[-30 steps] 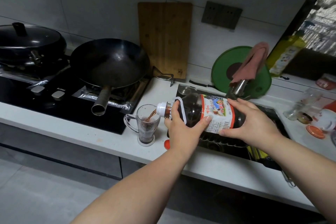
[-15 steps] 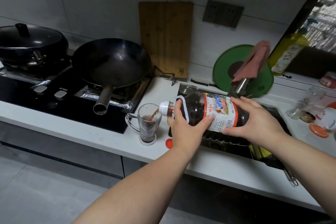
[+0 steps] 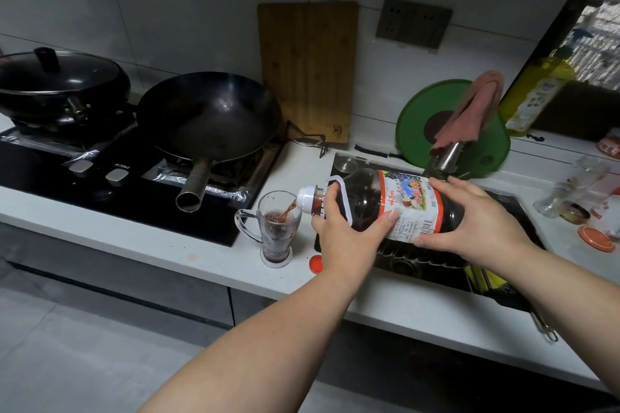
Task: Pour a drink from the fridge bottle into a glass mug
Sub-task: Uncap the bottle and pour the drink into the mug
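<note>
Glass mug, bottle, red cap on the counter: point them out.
glass mug [image 3: 277, 231], head view, on its liquid-filled body.
bottle [image 3: 407, 201], head view, on its label.
red cap [image 3: 315, 264], head view, on its visible left part.

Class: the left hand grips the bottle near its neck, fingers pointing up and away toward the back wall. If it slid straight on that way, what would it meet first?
Probably the sink edge beyond the bottle, then the cutting board at the wall. The left hand sits right of the mug, so it would likely miss that. Depth is uncertain.

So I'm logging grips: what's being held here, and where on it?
The large dark plastic bottle, held sideways: left hand at the neck end by its white handle, right hand on the labelled body.
</note>
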